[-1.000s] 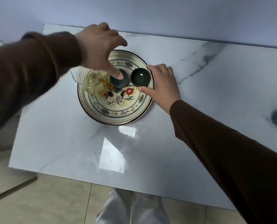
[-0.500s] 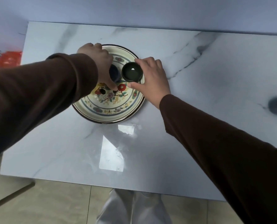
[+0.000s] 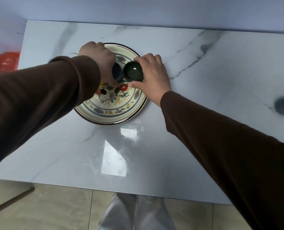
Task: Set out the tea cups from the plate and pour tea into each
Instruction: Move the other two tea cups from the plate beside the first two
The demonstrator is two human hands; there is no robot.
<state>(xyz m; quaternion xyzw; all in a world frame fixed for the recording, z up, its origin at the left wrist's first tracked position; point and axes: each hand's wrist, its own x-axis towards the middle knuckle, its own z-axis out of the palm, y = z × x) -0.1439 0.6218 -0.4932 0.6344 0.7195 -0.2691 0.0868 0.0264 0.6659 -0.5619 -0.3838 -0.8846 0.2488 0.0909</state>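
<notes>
Green cup [image 3: 133,71] sits gripped in the right hand [image 3: 152,75] at the plate's [image 3: 111,115] right rim — left hand [image 3: 99,61] clasps the darker cup [image 3: 116,73] beside it.

three cups [image 3: 132,71], one plate [image 3: 110,112], two hands [image 3: 152,75]
</notes>
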